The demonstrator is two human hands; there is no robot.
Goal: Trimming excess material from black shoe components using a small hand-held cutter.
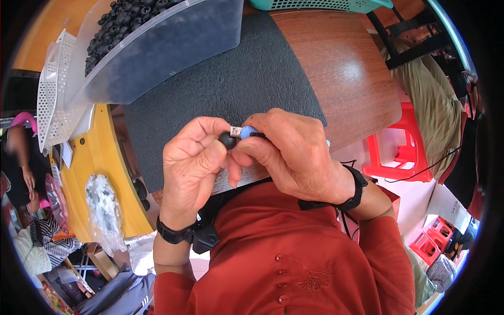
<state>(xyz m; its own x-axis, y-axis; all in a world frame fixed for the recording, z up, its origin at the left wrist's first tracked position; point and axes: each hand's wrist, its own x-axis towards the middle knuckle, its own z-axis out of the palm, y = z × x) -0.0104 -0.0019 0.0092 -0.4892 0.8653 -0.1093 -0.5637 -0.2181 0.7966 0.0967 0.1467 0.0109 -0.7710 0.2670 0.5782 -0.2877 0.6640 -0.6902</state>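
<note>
My left hand (191, 152) pinches a small black round piece (227, 140) between thumb and fingertips, above the near edge of the table. In my right hand (294, 152) is a slim tool with a blue handle (247, 132), mostly hidden by the fingers. A short, flat, pale tip (235, 131) extends from it, close against the black piece; I cannot tell whether it is a blade. Both hands meet over the dark textured mat (226, 89).
At the far left, a clear plastic bin (163, 68) holds many small black round pieces (123, 23). Beside it is a white perforated basket (55, 89). A green basket (320, 4) stands at the back, a red stool (404, 152) right. Another person (23, 157) is at left.
</note>
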